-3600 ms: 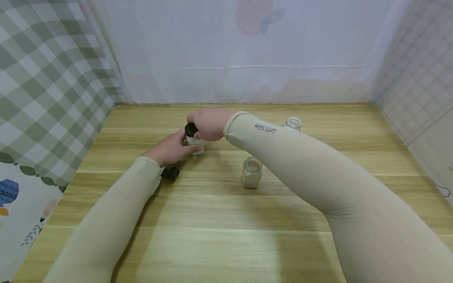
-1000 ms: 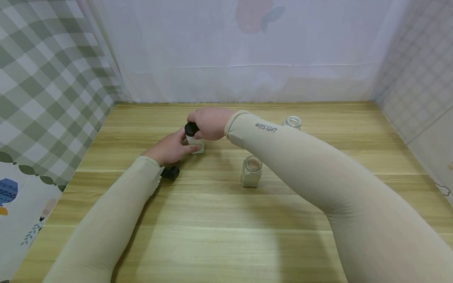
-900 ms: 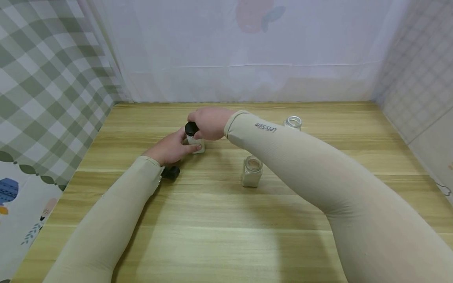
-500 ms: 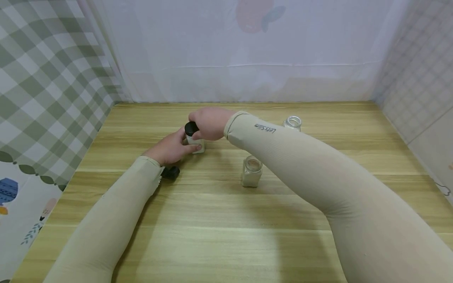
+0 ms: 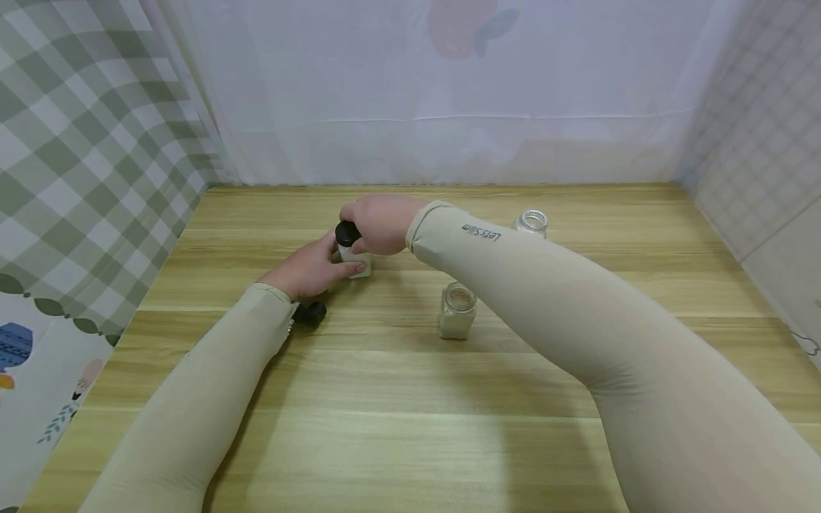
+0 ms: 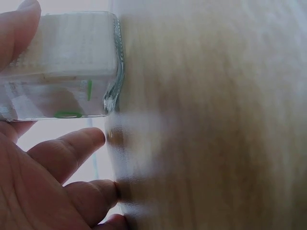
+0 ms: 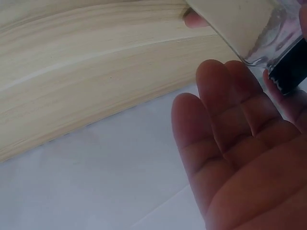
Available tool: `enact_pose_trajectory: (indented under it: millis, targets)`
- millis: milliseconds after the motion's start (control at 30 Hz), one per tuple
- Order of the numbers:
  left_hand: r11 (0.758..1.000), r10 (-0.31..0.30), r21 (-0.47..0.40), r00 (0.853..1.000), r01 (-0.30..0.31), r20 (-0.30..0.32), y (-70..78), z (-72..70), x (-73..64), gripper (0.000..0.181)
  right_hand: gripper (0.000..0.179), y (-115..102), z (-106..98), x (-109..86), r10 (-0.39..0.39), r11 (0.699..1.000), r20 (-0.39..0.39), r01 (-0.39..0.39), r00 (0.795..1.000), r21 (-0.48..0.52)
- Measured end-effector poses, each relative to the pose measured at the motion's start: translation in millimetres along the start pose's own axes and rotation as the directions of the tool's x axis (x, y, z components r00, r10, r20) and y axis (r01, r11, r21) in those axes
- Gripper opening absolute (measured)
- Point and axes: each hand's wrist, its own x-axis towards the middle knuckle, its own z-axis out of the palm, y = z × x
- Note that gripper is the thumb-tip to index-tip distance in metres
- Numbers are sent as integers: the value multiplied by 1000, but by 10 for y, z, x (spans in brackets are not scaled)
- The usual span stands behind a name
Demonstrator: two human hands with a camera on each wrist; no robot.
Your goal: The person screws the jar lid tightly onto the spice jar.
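Observation:
A square glass jar (image 5: 359,256) with pale contents stands upright on the table, left of centre. My left hand (image 5: 311,271) grips its body, thumb across the near side. In the left wrist view the jar (image 6: 72,62) shows its glass base against the wood, the other fingers lying beside it. On its mouth sits a black lid (image 5: 347,234), which my right hand (image 5: 385,224) pinches from the right. The right wrist view shows the lid (image 7: 290,67) between thumb and index finger, while the remaining fingers (image 7: 192,122) extend away from the jar.
A second square jar (image 5: 457,313), lidless with pale contents, stands near mid-table. Behind the right forearm is another lidless jar (image 5: 531,222), partly hidden by the sleeve. A small black object (image 5: 311,314) is at the left wrist. Patterned cloth (image 5: 96,128) hangs at the left.
Both hands stay at the same jar and lid, with only slight shifts of the right fingers. The other jars have not moved.

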Motion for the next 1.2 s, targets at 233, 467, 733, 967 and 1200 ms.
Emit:
enact_pose_trajectory:
  millis: [233,467,733,967,1200]
  targets:
    - [1000,-7,3,1000,7,-3,4,1,2,78,38,2,-3,-6,8,1000,8,-9,1000,18]
    - [1000,-2,0,1000,2,-6,10,10,-5,78,51,6,10,2,11,1000,1,-11,1000,3]
    - [1000,4,-6,1000,-4,-6,20,17,-19,79,46,24,21,10,-4,1000,-2,4,1000,-4]
    - [1000,6,0,1000,-6,-3,7,15,-1,76,38,25,8,8,4,1000,-10,-4,1000,-4]
    - [1000,-1,-2,1000,1,6,-10,15,15,77,56,27,-14,9,-13,1000,-3,13,1000,-3]
